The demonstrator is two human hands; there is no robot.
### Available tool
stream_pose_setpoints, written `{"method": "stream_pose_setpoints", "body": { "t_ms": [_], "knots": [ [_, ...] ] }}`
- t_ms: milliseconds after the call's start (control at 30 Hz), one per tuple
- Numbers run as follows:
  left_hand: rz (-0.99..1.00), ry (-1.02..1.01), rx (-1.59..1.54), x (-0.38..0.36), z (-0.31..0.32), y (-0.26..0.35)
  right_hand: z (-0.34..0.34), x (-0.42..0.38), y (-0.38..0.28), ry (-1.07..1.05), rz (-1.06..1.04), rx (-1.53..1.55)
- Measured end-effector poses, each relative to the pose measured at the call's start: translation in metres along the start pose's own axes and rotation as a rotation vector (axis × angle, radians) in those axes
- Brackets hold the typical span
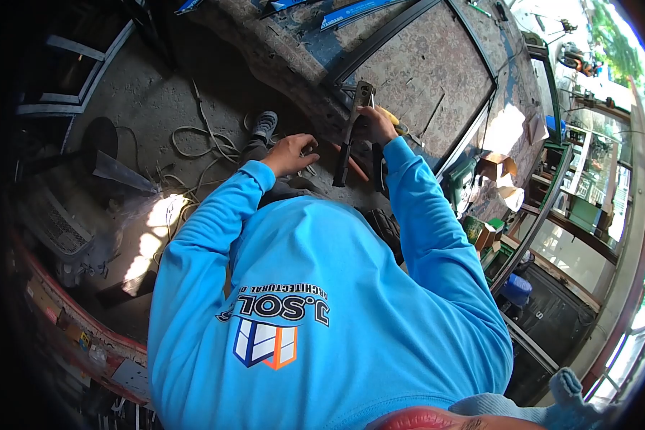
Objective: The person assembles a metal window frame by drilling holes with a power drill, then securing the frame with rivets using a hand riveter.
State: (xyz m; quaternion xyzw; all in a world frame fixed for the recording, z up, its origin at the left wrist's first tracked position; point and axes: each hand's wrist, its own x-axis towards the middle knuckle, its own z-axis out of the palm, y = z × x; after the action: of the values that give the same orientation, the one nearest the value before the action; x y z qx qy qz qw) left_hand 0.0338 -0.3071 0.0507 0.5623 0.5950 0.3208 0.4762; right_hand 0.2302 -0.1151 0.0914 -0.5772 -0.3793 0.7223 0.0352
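My right hand [378, 126] is wrapped around a hand riveter [363, 93], a two-handled tool with a metal head and long dark handles. It is held at the edge of the cloth-covered table, its head pointing away from me and its handles spread apart. To the left, my left hand [292, 155] hovers in front of my body with fingers curled toward the thumb; anything small between them is too hard to make out. Beside my right hand, a yellow-handled tool [394, 122] lies near the dark frame [457, 154] on the table.
Blue-printed strips [358, 12] lie at the table's far edge. A green power tool [462, 185] and an open cardboard box [497, 166] sit at the right. Loose cable [208, 140] coils over the floor on the left, near my shoe [265, 124]. Metal racks [588, 236] stand farther right.
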Motion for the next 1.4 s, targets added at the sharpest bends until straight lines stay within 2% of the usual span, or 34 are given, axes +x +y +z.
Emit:
{"method": "stream_pose_setpoints", "body": {
  "t_ms": [67,167,400,467,500,567,600,633,667,700,733,800,833,900,933,967,1033,1067,1100,1200,1233,1333,1400],
  "knots": [
    [0.005,0.000,-0.001,0.001,0.001,0.000,-0.009,0.016,0.011,0.004,-0.127,-0.085],
    [0.007,-0.007,0.007,0.001,0.003,0.000,-0.005,0.007,0.009,0.032,-0.200,-0.110],
    [0.010,-0.014,-0.004,0.003,0.003,0.002,0.009,-0.013,-0.006,0.018,-0.235,-0.169],
    [0.002,-0.019,-0.005,0.004,0.003,0.004,0.010,-0.014,-0.010,0.032,-0.377,-0.430],
    [-0.006,-0.023,-0.003,0.004,0.002,0.005,0.010,-0.014,-0.013,0.032,-0.375,-0.431],
    [-0.019,-0.020,-0.046,0.005,0.007,0.001,0.017,-0.021,-0.031,0.126,-0.516,-0.913],
    [-0.032,-0.019,-0.087,0.006,0.010,-0.001,0.022,-0.023,-0.038,0.127,-0.513,-0.915],
    [-0.031,-0.022,-0.088,0.010,0.013,-0.001,0.029,-0.021,-0.045,0.125,-0.489,-1.083],
    [-0.124,-0.077,-0.218,0.014,0.017,0.002,0.036,-0.022,-0.050,0.125,-0.457,-1.247],
    [-0.216,-0.136,-0.347,0.018,0.024,0.007,0.043,-0.025,-0.056,0.110,-0.392,-1.259],
    [-0.207,-0.141,-0.344,0.024,0.030,0.011,0.045,-0.024,-0.057,0.121,-0.393,-1.257],
    [-0.345,-0.198,-0.703,0.038,0.047,0.024,0.046,-0.025,-0.060,0.136,-0.360,-1.292],
    [-0.453,-0.288,-0.807,0.037,0.044,0.041,0.046,-0.024,-0.057,0.136,-0.364,-1.300],
    [-0.466,-0.308,-0.848,0.037,0.049,0.066,0.045,-0.020,-0.050,0.121,-0.304,-1.063],
    [-0.490,-0.341,-0.891,0.031,0.057,0.081,0.045,-0.020,-0.045,0.120,-0.298,-1.069],
    [-0.530,-0.255,-0.894,0.024,0.066,0.097,0.046,-0.017,-0.044,0.160,-0.276,-1.060],
    [-0.560,-0.228,-0.853,0.034,0.098,0.085,0.048,-0.015,-0.042,0.189,-0.263,-1.062],
    [-0.598,-0.211,-0.807,0.033,0.103,0.085,0.045,-0.019,-0.041,0.141,-0.203,-0.937],
    [-0.601,-0.201,-0.811,0.032,0.104,0.083,0.045,-0.020,-0.039,0.094,-0.143,-0.812],
    [-0.511,-0.190,-0.900,0.023,0.079,0.106,0.040,-0.034,-0.015,0.056,-0.233,-0.756],
    [-0.488,-0.166,-0.933,0.020,0.075,0.111,0.042,-0.033,-0.015,0.064,-0.192,-0.674],
    [-0.416,-0.117,-0.964,0.026,0.078,0.094,0.038,-0.006,-0.005,0.176,-0.087,-0.827],
    [-0.364,-0.102,-0.967,0.026,0.094,0.088,0.047,-0.016,-0.010,0.250,-0.108,-0.912]
  ]
}}
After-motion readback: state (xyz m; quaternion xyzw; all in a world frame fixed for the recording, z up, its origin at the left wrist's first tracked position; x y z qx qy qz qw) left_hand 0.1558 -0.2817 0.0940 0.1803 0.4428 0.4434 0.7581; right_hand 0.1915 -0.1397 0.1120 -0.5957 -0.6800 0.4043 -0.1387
